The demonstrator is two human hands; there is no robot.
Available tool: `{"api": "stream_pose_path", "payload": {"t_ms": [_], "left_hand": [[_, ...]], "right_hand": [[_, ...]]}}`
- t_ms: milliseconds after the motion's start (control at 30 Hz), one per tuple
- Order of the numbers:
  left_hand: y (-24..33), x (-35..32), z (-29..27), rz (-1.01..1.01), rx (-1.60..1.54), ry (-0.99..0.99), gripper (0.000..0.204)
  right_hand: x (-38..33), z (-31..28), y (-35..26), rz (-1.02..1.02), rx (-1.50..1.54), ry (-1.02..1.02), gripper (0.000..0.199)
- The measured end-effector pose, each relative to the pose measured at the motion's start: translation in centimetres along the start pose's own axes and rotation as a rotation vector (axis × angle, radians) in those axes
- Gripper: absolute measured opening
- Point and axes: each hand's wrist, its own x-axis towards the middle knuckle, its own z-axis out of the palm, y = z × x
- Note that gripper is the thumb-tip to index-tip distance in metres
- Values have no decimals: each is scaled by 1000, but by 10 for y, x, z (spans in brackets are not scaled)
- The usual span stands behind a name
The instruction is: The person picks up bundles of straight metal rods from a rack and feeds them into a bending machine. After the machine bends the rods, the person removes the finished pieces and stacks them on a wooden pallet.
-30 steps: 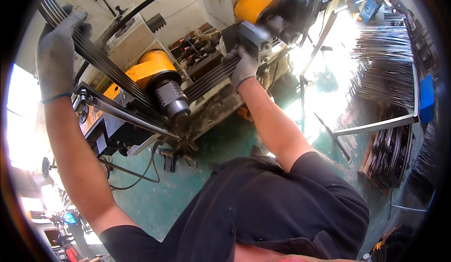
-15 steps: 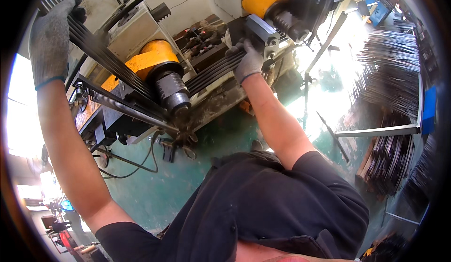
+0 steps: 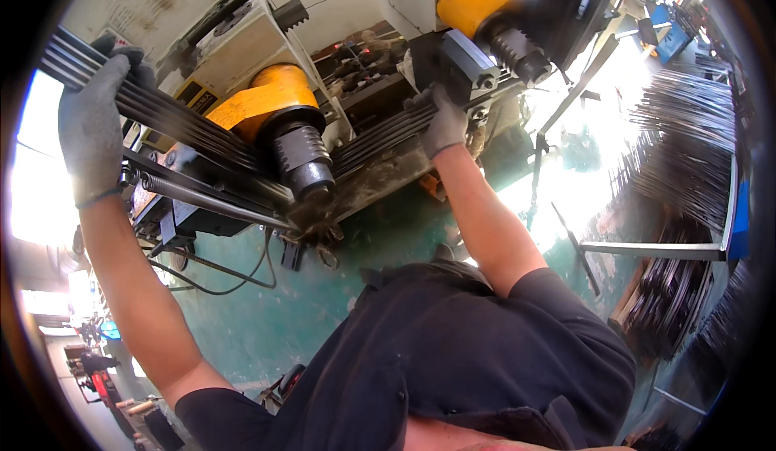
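Observation:
My left hand (image 3: pixel 93 136), in a grey glove, is closed round several dark metal rods (image 3: pixel 174 128) at the upper left. These rods slope down to a ridged black cylinder (image 3: pixel 301 150) under a yellow machine arm (image 3: pixel 271 95). Right of that cylinder, several rods (image 3: pixel 384 141) slope up to my right hand (image 3: pixel 444 126). Its gloved fingers are wrapped round them, just below a grey steel block (image 3: pixel 469 59). Whether both stretches are the same rods is hidden behind the cylinder.
A coil spring (image 3: pixel 202 202) runs below the left rods. A second yellow arm (image 3: pixel 473 6) stands at the back right. Bundles of thin rods (image 3: pixel 687 140) lie on a metal rack (image 3: pixel 655 249) at the far right. A cable (image 3: pixel 234 277) hangs above the green floor (image 3: pixel 234 330).
My left hand and the rods in it have come down. My right hand keeps its hold near the steel block. The whole view has shifted slightly.

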Motion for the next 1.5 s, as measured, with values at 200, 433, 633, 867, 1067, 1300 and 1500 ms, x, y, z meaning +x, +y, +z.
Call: {"api": "stream_pose_path", "payload": {"t_ms": [200, 433, 633, 867, 1067, 1300, 1500], "left_hand": [[4, -18, -16, -69, -155, -113, 38], [0, -15, -26, -100, -197, -171, 37], [2, -18, -28, -75, -166, -217, 31], [22, -29, -10, -169, -229, -67, 37], [20, -25, -7, -148, -196, -77, 33], [24, -28, -10, 80, 371, 4, 34], [63, -60, -15, -154, 167, -11, 48]], "right_hand": [[-9, 5, 5, 85, -78, 49, 16], [6, -13, 7, 119, -51, -66, 23], [3, -15, 3, 151, -120, -103, 25], [6, -26, 0, 182, -159, -181, 27], [13, -30, 1, 190, -175, -201, 29], [4, -41, -5, -452, -1367, -477, 21], [74, -74, -5, -194, -967, -408, 30]]}}
